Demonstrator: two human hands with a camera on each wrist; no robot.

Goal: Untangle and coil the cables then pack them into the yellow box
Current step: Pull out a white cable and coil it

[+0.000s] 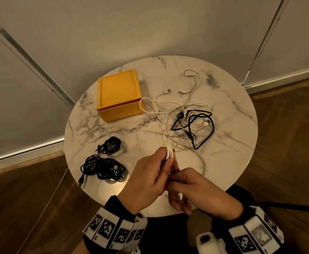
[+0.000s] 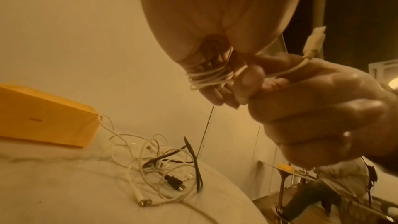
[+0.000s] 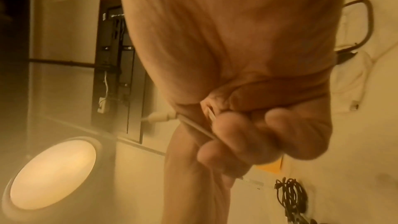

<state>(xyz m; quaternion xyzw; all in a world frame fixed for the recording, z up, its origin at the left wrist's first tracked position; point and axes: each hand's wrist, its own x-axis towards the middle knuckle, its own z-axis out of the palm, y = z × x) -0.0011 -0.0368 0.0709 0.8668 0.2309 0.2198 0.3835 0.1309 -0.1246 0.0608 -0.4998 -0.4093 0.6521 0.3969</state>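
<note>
Left hand (image 1: 150,173) pinching white cable (image 1: 169,153) loops, fingers curled round them | right hand (image 1: 203,191) just beside at 4 o'clock, curled on the plug end | slack runs to 1 o'clock into tangle (image 1: 192,123) | yellow box (image 1: 119,96) shut, at 11 o'clock | 2 black coils (image 1: 106,160) done at 9 o'clock.

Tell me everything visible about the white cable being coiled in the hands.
The white cable is thin, smooth and plastic-looking. Several loops of it are wound round the fingers of the left hand, seen closely in the left wrist view. The right hand pinches a stretch near one end, and a white connector plug sticks out beyond that hand. The uncoiled remainder trails away onto the marble table toward the tangled cables; where it ends among them cannot be told.
</note>
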